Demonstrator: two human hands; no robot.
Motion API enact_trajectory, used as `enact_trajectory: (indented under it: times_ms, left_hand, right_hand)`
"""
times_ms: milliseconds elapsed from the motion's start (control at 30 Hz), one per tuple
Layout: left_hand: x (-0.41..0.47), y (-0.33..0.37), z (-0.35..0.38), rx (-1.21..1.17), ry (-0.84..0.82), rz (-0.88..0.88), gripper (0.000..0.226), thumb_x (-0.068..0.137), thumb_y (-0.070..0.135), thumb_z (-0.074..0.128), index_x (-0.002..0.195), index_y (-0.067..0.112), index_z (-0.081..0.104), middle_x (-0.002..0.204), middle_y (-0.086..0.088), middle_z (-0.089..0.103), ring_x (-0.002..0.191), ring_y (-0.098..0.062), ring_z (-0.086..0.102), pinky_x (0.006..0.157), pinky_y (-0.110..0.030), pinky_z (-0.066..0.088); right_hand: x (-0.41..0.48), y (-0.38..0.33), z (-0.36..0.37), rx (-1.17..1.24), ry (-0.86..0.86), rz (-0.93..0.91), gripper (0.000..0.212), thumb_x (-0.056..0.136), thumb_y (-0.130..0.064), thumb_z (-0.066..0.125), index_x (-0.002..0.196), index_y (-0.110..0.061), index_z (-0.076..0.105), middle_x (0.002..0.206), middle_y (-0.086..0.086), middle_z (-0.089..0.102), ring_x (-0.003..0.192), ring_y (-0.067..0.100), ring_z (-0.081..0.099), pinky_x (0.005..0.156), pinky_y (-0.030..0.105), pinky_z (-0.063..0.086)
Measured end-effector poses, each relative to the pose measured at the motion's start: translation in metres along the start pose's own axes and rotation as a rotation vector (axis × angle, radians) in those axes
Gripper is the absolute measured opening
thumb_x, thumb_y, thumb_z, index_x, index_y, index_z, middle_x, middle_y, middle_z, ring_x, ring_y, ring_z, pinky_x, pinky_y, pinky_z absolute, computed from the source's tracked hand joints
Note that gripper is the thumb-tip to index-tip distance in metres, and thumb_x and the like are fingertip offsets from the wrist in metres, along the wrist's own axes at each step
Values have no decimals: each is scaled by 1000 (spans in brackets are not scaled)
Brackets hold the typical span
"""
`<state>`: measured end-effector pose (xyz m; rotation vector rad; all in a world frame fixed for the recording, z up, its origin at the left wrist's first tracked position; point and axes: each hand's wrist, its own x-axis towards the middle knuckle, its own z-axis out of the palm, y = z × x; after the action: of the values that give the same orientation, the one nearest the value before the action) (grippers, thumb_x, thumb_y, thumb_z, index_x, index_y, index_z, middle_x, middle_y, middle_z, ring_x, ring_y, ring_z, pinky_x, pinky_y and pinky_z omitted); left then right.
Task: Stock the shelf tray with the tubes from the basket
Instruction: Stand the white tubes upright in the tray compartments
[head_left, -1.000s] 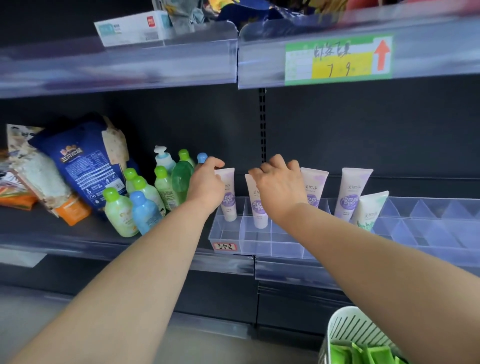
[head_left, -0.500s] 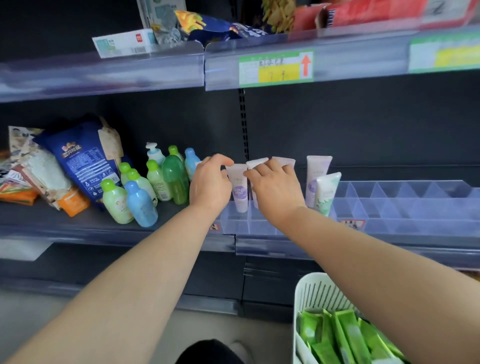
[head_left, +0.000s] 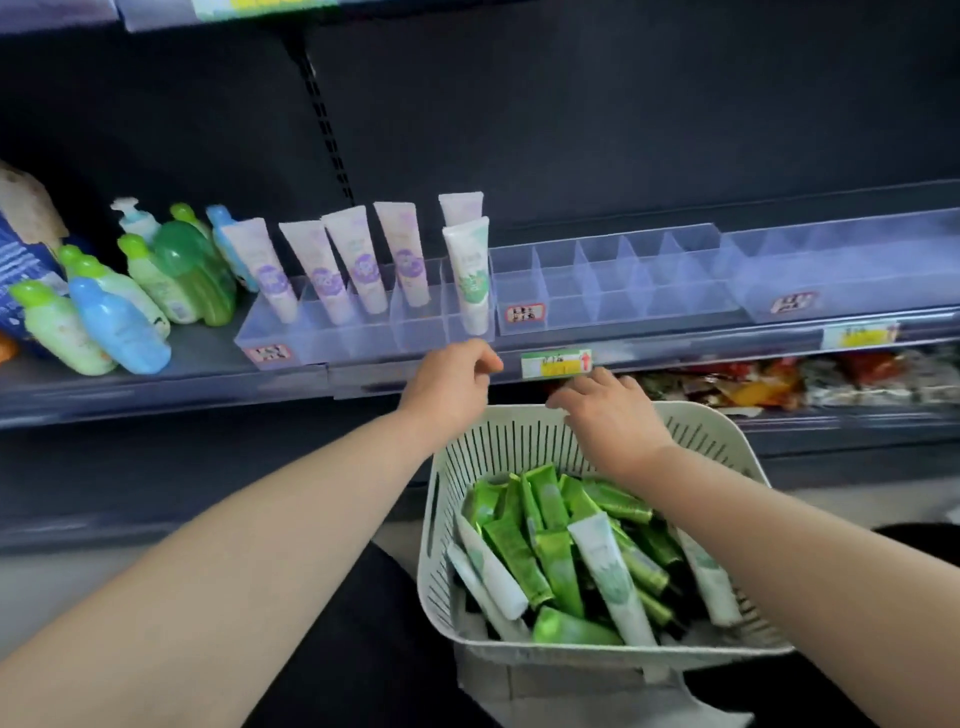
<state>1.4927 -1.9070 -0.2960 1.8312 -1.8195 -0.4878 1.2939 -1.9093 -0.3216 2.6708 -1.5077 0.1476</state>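
A clear divided shelf tray (head_left: 363, 340) holds several white tubes with purple prints (head_left: 358, 267) standing cap-down, and one white tube with a green print (head_left: 470, 278) at its right end. Below, a pale slotted basket (head_left: 727, 447) is full of green tubes (head_left: 550, 561) and a few white ones (head_left: 608, 577). My left hand (head_left: 449, 387) hovers by the shelf's front edge, fingers loosely curled, holding nothing. My right hand (head_left: 605, 415) is over the basket's far rim, palm down, fingers spread, empty.
More clear divided trays (head_left: 613, 280) run to the right on the same shelf. Green and blue bottles (head_left: 119, 317) stand left of the tube tray. A price label (head_left: 556, 362) sits on the shelf edge. Snack packets (head_left: 779, 382) lie on the shelf below.
Both hands have left the tubes in the tray and dropped toward the basket. My view has tilted down, so the basket now fills the lower middle.
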Motion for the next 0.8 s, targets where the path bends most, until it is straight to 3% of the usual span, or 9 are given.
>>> enact_trajectory:
  times_ms: [100,167,400,533,633,800]
  left_hand:
    - [-5,4,42,118,-263,1,19,91,12,57,106,20,67,111,1,67,105,-20,61,95,-33,48]
    - [-5,5,70,176,-395,-15,22,91,13,57,109,20,67,113,1,65,106,-20,60,95,-31,47]
    - [-16,-10,113,338,-590,-62,39,87,-2,51,119,18,61,117,-3,61,108,-22,57,90,-30,47]
    - [-25,-20,104,552,-744,5,48,85,-7,45,125,16,57,124,-7,56,114,-26,54,87,-32,45]
    - [-31,-32,102,727,-893,83,45,86,-6,48,126,13,58,124,-9,57,113,-28,55,91,-37,48]
    - [-38,-45,115,1087,-1043,257,26,89,5,51,110,11,65,116,-10,59,111,-30,53,91,-41,48]
  right_hand:
    - [-29,28,24,38,-292,33,39,90,-11,51,125,-27,55,125,-2,55,120,23,44,95,37,38]
    - [-45,37,41,58,-383,48,40,90,-8,49,127,-24,54,126,0,54,121,23,43,96,38,39]
    - [-63,24,93,105,-625,-14,42,96,-23,52,137,-18,42,139,5,46,128,26,37,101,42,35]
    - [-62,15,102,175,-609,80,42,92,-17,57,133,-17,47,131,7,47,122,27,41,96,39,40]
    - [-55,19,96,418,-602,267,39,89,-14,61,127,-20,56,127,6,54,117,25,50,93,35,47]
    - [-38,29,70,604,-505,345,26,90,-19,62,115,-17,58,101,2,62,85,19,57,68,27,43]
